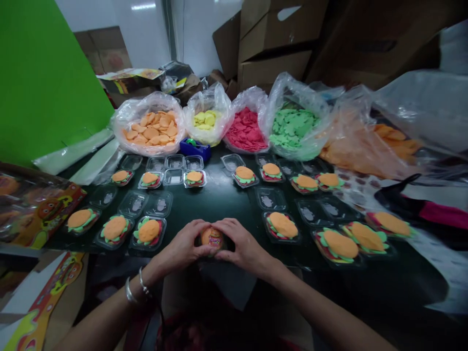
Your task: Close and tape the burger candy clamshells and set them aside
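Note:
At the table's near edge, my left hand and my right hand grip a small clear box from both sides. Inside it shows an orange burger-shaped piece under a printed label. Fingers and thumbs of both hands are closed round the box, hiding its sides. To the left stands an open clear box with a layered toy burger, orange on top with green and red below. Another toy burger sits in its open box to the right of my right hand.
Behind are plastic bags of orange discs, yellow pieces, red pieces and green pieces. A blue tape dispenser stands before them. Several open boxes with burgers line the dark table. A printed carton is at left.

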Motion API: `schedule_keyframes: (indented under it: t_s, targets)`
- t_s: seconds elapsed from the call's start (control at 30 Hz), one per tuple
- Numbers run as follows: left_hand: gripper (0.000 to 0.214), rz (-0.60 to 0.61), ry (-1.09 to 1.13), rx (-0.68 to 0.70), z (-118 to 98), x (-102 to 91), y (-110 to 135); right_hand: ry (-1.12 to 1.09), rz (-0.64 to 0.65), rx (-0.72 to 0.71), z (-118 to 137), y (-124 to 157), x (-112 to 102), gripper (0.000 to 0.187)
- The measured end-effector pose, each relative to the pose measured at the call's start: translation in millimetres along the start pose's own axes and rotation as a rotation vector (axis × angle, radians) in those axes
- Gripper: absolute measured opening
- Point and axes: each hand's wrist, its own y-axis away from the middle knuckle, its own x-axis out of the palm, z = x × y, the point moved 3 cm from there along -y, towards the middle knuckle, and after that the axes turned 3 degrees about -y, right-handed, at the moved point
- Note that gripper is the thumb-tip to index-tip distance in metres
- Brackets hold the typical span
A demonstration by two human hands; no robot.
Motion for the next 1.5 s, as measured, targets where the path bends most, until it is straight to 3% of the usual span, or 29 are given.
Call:
schedule_keyframes:
  t_s: [0.13,0.27,0.5,0.67,0.77,0.93,1.03,1.2,1.37,1.5]
  targets:
    - [0.074,0.007,-0.032,-0.02,5.1,0.9,6.7,-0.042,0.033,0.016,-8.9,-11.4,-2.0,0.062]
    - [0.067,-0.132,-0.065,0.012,8.2,1.7,8.3,-0.112,0.059,0.031,-18.5,-17.9,-2.5,0.062]
    - [0.065,-0.162,-0.065,0.045,8.6,3.0,10.2,0.041,-0.042,0.102,-20.9,-10.0,8.0,0.083]
    - [0.065,-0.015,-0.105,0.011,4.0,-22.8,0.4,0.111,-0.071,-0.015,-13.0,-8.0,16.5,0.078]
    - [0.041,0.053,-0.098,-0.054,0.6,-39.7,-21.4,0.118,-0.096,-0.062,-14.2,-5.9,19.0,0.078]
    - [0.032,0.287,-0.041,-0.004,-14.9,-34.4,-45.9,0.203,-0.201,-0.233,-16.1,8.0,23.5,0.073]
    - [0.033,0.311,0.082,0.03,-25.1,-27.6,-39.8,0.243,-0.235,-0.29,-16.5,14.3,25.7,0.068]
    - [0.038,0.204,0.356,-0.11,-21.4,-21.1,-24.5,0.232,-0.184,-0.284,-11.4,6.7,22.3,0.067]
    - [0.033,0.029,0.777,-0.223,-7.6,-19.2,-15.2,0.112,0.001,-0.206,2.5,-19.2,3.9,0.075]
    - [0.047,0.11,1.053,-0.225,0.1,-18.0,-5.8,-0.045,0.189,-0.144,17.8,-40.4,-11.4,0.077]
